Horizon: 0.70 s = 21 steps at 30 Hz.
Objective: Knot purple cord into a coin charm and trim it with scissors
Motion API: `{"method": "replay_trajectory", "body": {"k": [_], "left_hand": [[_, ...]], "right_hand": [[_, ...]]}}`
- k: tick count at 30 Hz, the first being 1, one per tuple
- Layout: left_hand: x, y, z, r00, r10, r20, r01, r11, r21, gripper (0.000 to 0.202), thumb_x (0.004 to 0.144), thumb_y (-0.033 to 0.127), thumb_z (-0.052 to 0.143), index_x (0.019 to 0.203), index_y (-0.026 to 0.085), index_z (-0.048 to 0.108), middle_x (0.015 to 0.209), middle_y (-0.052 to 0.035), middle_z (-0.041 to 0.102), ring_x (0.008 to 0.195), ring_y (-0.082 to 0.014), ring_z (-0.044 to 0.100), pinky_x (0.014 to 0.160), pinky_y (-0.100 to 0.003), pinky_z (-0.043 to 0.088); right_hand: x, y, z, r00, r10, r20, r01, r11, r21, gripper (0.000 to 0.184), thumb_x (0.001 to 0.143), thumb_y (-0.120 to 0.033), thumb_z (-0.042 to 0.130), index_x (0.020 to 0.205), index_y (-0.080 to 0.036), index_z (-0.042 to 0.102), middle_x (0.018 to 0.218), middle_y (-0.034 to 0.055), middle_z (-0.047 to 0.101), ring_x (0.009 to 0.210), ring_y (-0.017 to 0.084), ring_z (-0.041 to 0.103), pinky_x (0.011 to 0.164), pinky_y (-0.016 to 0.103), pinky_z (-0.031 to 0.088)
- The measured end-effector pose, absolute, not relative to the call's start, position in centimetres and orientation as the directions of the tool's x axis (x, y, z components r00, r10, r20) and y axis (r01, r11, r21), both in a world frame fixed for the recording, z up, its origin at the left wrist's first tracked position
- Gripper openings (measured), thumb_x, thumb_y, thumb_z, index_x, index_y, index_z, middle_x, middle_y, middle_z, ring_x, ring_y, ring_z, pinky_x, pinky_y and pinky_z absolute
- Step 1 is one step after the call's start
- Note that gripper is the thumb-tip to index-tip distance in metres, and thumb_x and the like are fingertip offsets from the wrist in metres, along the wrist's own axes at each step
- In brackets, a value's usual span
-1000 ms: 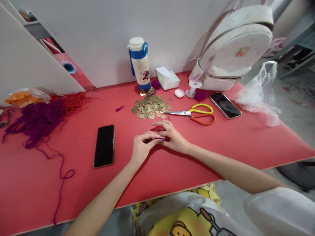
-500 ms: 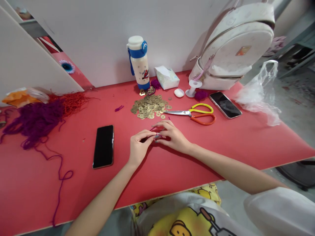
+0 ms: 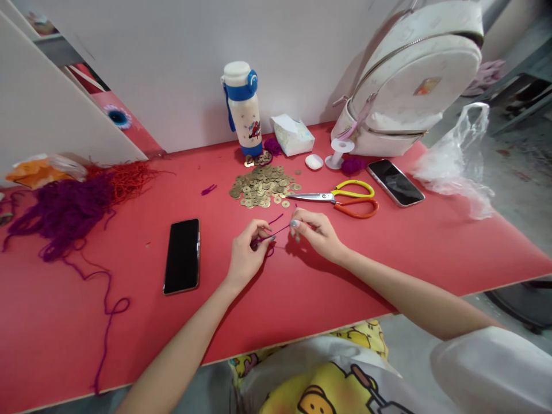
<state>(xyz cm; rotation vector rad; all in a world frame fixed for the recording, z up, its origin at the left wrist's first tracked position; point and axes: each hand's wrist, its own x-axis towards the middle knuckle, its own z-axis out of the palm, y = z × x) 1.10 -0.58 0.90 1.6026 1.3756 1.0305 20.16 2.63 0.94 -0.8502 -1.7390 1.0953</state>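
A short length of purple yarn (image 3: pixel 281 230) runs taut between my two hands over the red table (image 3: pixel 328 305). My left hand (image 3: pixel 248 253) pinches one part of it, and a small loop hangs below the fingertips while a loose end sticks up above them. My right hand (image 3: pixel 314 233) grips the other part between thumb and fingers. Just beyond the hands lies a heap of brass-coloured coins with holes (image 3: pixel 263 185). Scissors (image 3: pixel 332 197) with one yellow and one orange handle rest beside the heap. Whether a coin is inside my left fingers is hidden.
A black phone (image 3: pixel 181 256) lies left of my hands, a second phone (image 3: pixel 395 183) at the right. Purple yarn (image 3: pixel 69 215) and red strands (image 3: pixel 129 179) are piled far left. Behind stand a bottle (image 3: pixel 244 112), tissue pack (image 3: pixel 293 137), white spool (image 3: pixel 340 152), backpack (image 3: pixel 409 86) and plastic bag (image 3: pixel 452 167).
My right hand has moved away to the right from my left hand, drawing the purple yarn straight between them. The left hand has hardly moved.
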Motion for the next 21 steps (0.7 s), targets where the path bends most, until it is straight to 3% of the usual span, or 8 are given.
{"method": "replay_trajectory", "body": {"k": [3, 7, 12, 14, 16, 19, 21], "left_hand": [[1.1, -0.6, 0.9, 0.111, 0.990, 0.086, 0.369, -0.121, 0.922, 0.008, 0.085, 0.022, 0.061, 0.093, 0.021, 0.061, 0.070, 0.0023, 0.065, 0.060, -0.0116, 0.063, 0.058, -0.021, 0.048], [1.0, -0.5, 0.5, 0.119, 0.991, 0.066, 0.353, -0.105, 0.930, 0.012, 0.084, 0.027, 0.065, 0.093, 0.020, 0.070, 0.076, -0.0017, 0.072, 0.066, -0.0152, 0.068, 0.062, -0.024, 0.053], [1.0, -0.5, 0.2, 0.040, 0.999, -0.008, 0.187, 0.001, 0.982, 0.022, 0.078, 0.036, 0.073, 0.088, 0.017, 0.073, 0.081, -0.0068, 0.076, 0.068, -0.0199, 0.072, 0.059, -0.027, 0.059], [1.0, -0.5, 0.4, 0.022, 0.999, -0.033, 0.141, 0.030, 0.990, 0.024, 0.079, 0.038, 0.072, 0.087, 0.016, 0.073, 0.076, -0.0066, 0.075, 0.065, -0.0196, 0.072, 0.057, -0.027, 0.059], [1.1, -0.5, 0.5, 0.005, 0.999, -0.042, 0.122, 0.041, 0.992, 0.023, 0.080, 0.038, 0.070, 0.085, 0.016, 0.072, 0.071, -0.0058, 0.074, 0.062, -0.0191, 0.071, 0.055, -0.027, 0.058], [1.1, -0.4, 0.7, -0.025, 1.000, -0.007, 0.140, 0.010, 0.990, 0.019, 0.080, 0.036, 0.071, 0.079, 0.016, 0.072, 0.070, -0.0048, 0.073, 0.062, -0.0182, 0.069, 0.057, -0.027, 0.056], [1.0, -0.3, 0.9, -0.034, 0.999, 0.040, 0.177, -0.033, 0.984, 0.018, 0.080, 0.034, 0.070, 0.076, 0.017, 0.073, 0.071, -0.0039, 0.072, 0.065, -0.0169, 0.067, 0.062, -0.027, 0.054]], "right_hand": [[20.3, 2.5, 1.0, -0.340, 0.905, 0.255, 0.030, 0.282, -0.959, 0.044, 0.096, -0.054, 0.049, 0.068, -0.021, 0.055, 0.057, -0.0017, 0.052, 0.049, 0.013, 0.046, 0.055, 0.029, 0.040], [20.3, 2.5, 0.8, -0.304, 0.928, 0.216, 0.014, 0.231, -0.973, 0.045, 0.094, -0.058, 0.050, 0.069, -0.021, 0.055, 0.055, -0.0019, 0.051, 0.047, 0.013, 0.047, 0.053, 0.028, 0.039], [20.3, 3.2, 0.1, -0.206, 0.961, 0.187, 0.056, 0.202, -0.978, 0.041, 0.096, -0.054, 0.048, 0.072, -0.022, 0.055, 0.057, -0.0017, 0.050, 0.050, 0.013, 0.045, 0.051, 0.027, 0.037], [20.3, 3.5, -0.1, -0.200, 0.957, 0.209, 0.103, 0.233, -0.967, 0.038, 0.099, -0.049, 0.046, 0.074, -0.021, 0.056, 0.059, -0.0008, 0.052, 0.055, 0.015, 0.048, 0.056, 0.029, 0.041], [20.3, 3.6, -0.1, -0.157, 0.939, 0.307, 0.178, 0.333, -0.926, 0.028, 0.098, -0.043, 0.049, 0.083, -0.022, 0.059, 0.074, 0.0030, 0.060, 0.071, 0.018, 0.056, 0.068, 0.033, 0.047], [20.2, 3.4, 0.0, -0.119, 0.848, 0.516, 0.332, 0.524, -0.785, 0.013, 0.092, -0.035, 0.060, 0.099, -0.024, 0.063, 0.105, 0.0084, 0.062, 0.101, 0.025, 0.055, 0.090, 0.042, 0.046], [20.1, 3.0, 0.1, -0.198, 0.796, 0.572, 0.399, 0.598, -0.695, 0.010, 0.090, -0.033, 0.064, 0.097, -0.026, 0.066, 0.108, 0.0082, 0.061, 0.104, 0.027, 0.053, 0.095, 0.046, 0.043]]}}
